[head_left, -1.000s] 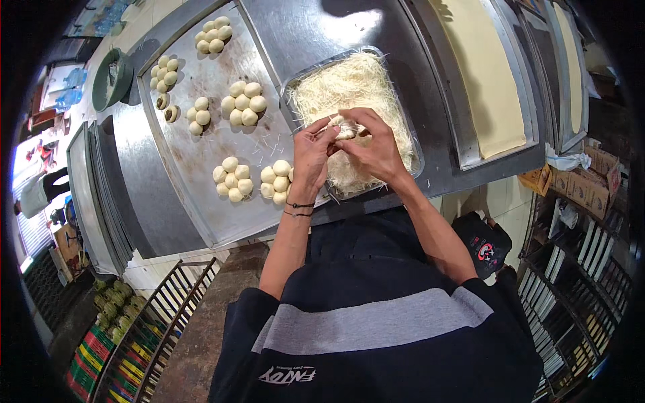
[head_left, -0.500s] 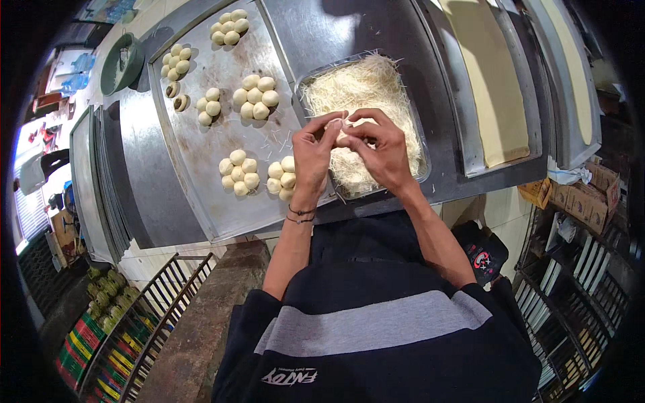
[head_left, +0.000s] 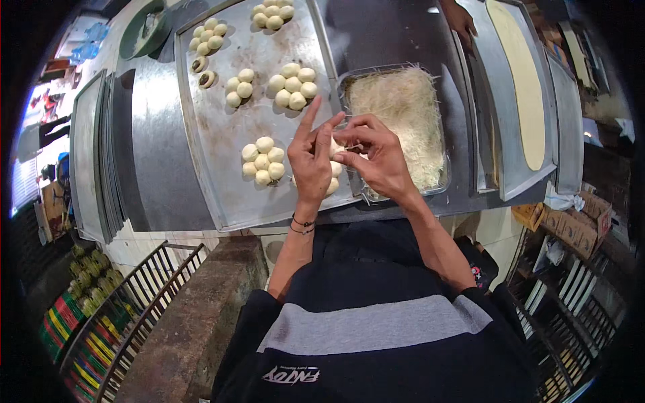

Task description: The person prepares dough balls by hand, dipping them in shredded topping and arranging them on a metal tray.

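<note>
Between both hands, above the near left edge of a shallow tub, is a small pale piece of dough. My right hand pinches it with thumb and fingertips. My left hand steadies its other side with the thumb, its index finger stretched upward. Pale shreds like grated cheese fill the tub. Left of it, a metal baking tray carries clusters of round dough balls. One cluster is partly hidden behind my hands. Two dough pieces with dark filling lie near the tray's left edge.
Another person's hand reaches in at the top right, beside a metal tray bearing a long dough sheet. Stacked trays stand on the left, a green bowl at the far left. Below are a metal rack and cardboard boxes.
My view has shifted, and my left index finger has straightened away from the dough. Another person's hand has appeared; a dough-sheet tray at right now overlaps the one beside it.
</note>
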Action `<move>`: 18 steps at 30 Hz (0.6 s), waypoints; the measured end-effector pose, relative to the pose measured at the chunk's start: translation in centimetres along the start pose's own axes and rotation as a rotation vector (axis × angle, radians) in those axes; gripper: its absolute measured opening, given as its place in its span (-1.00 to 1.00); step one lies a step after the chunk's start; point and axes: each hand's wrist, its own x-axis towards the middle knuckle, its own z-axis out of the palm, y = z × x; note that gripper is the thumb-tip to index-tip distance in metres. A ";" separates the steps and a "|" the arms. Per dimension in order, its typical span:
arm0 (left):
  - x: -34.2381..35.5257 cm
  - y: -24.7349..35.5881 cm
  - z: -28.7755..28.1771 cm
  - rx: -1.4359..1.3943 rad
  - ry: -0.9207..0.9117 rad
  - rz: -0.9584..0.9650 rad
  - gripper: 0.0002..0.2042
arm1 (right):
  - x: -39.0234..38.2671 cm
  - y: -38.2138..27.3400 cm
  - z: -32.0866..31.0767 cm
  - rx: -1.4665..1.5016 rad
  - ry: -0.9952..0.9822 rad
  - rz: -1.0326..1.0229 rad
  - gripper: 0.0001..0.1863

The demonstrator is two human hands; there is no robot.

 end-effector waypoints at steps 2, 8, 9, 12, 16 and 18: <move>-0.4 1.1 0.6 0.075 -0.072 0.038 -0.50 | 0.4 -0.4 -0.2 -0.123 -0.035 -0.009 -0.83; -0.1 2.7 -0.4 -0.229 -0.179 0.099 -0.32 | 1.9 -1.6 0.8 -0.269 -0.096 -0.122 -0.84; -0.1 2.9 -0.5 -0.303 -0.129 0.096 -0.32 | 2.1 -1.6 1.0 -0.272 -0.107 -0.123 -0.84; -0.2 1.7 -1.0 -0.280 -0.030 0.029 -0.45 | 2.6 -1.6 1.9 -0.241 -0.153 -0.198 -0.91; -1.4 -1.1 -0.9 -0.146 0.211 -0.229 -0.61 | 3.1 -2.6 1.7 -0.089 -0.222 0.191 -0.83; -1.3 -1.2 -1.0 -0.209 0.358 -0.345 -0.61 | 3.0 -2.1 1.2 -0.176 -0.235 -0.084 -0.79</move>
